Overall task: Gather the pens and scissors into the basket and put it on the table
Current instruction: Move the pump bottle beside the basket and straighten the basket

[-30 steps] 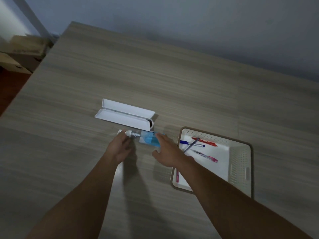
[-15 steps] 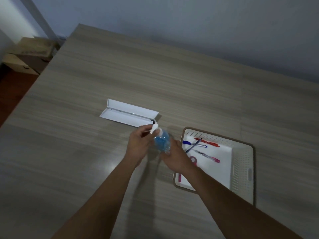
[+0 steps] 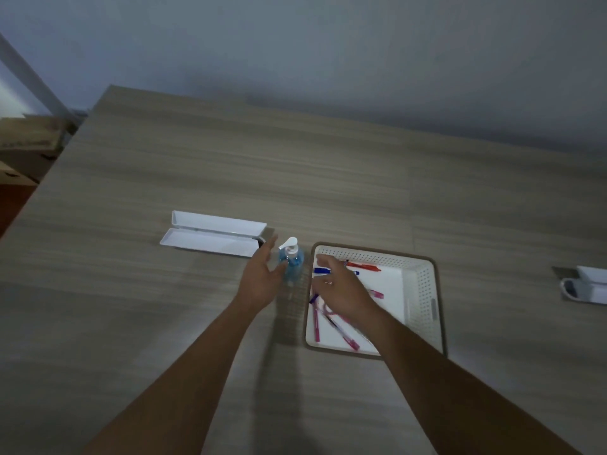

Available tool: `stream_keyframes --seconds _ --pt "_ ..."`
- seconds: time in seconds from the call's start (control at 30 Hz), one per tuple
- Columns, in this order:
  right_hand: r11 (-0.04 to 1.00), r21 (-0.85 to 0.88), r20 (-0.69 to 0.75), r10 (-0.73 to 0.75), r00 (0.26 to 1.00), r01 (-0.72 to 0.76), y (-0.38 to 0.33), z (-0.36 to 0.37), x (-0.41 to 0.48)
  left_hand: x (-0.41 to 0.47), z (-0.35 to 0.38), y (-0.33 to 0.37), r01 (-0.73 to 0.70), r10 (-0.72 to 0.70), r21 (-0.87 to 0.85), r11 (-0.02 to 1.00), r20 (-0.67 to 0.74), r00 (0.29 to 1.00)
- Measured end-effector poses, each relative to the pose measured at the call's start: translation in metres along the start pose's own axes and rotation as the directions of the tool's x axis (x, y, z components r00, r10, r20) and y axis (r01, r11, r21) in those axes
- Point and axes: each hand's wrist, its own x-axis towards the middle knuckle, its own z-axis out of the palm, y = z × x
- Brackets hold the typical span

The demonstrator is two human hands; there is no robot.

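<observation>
At the far left of the frame, cardboard boxes (image 3: pixel 29 139) sit off the edge of the wooden surface (image 3: pixel 230 165). Left of centre lies an open white case (image 3: pixel 213 238), its two halves flat and nothing visible inside.

Just right of it, the left hand (image 3: pixel 259 280) is open with fingers spread, close beside a blue pump bottle (image 3: pixel 290 262) that now stands upright on the surface. A second ago that bottle lay on its side under both hands, and half a second ago it was being lifted between them; now it is set on its base and the left hand is letting go of it, though whether a fingertip still brushes it is hard to tell.

Right of the bottle, the right hand (image 3: pixel 341 290) has left it and hangs open, holding nothing, over the near left part of the white basket (image 3: pixel 420 290). The basket rests on the surface just right of centre and holds the pens (image 3: pixel 364 267), red, blue and pink; a pink looped shape under the hand is probably the scissors (image 3: pixel 328 310), partly hidden.

At the far right edge sits a white object (image 3: pixel 588 285), too cut off to name.

With the bottle out of the way and no loose pens in view, gathering looks finished; the basket is likely next to be gripped.
</observation>
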Motion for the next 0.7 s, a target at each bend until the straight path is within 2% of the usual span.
stream_keyframes --seconds 0.1,0.17,0.27,0.37,0.4,0.47,0.57,0.63,0.7 --pt "0.998 -0.068 -0.235 -0.001 0.972 -0.015 0.028 -0.034 -0.009 -0.014 -0.001 -0.006 0.178 -0.177 0.064 0.982 -0.021 0.984" --pt "0.984 -0.142 -0.36 0.047 0.932 -0.104 0.051 -0.057 -0.019 -0.027 0.001 -0.01 0.23 -0.243 0.154 0.961 0.072 0.967" --pt "0.877 -0.291 -0.468 0.217 0.857 -0.381 0.087 -0.085 -0.047 -0.049 0.014 -0.015 0.298 -0.321 0.124 0.946 0.254 0.912" --pt "0.721 -0.205 -0.522 0.491 0.697 -0.662 0.123 -0.1 -0.086 -0.071 0.031 -0.017 0.354 -0.374 0.121 0.927 0.352 0.858" --pt "0.691 -0.152 -0.499 0.564 0.658 -0.707 0.133 -0.102 -0.095 -0.076 0.036 -0.018 0.382 -0.395 0.11 0.917 0.362 0.844" --pt "0.716 -0.027 -0.375 0.64 0.671 -0.698 0.15 -0.107 -0.114 -0.085 0.046 -0.017 0.438 -0.427 0.058 0.897 0.365 0.827" --pt "0.778 0.278 -0.248 0.625 0.74 -0.564 0.172 -0.105 -0.135 -0.092 0.057 -0.021 0.449 -0.414 -0.051 0.892 0.306 0.857" --pt "0.81 0.297 -0.267 0.578 0.771 -0.505 0.178 -0.102 -0.144 -0.095 0.061 -0.025 0.437 -0.397 -0.123 0.891 0.252 0.882" --pt "0.815 0.258 -0.258 0.575 0.776 -0.519 0.185 -0.097 -0.154 -0.097 0.065 -0.031 0.462 -0.42 -0.192 0.866 0.222 0.88"
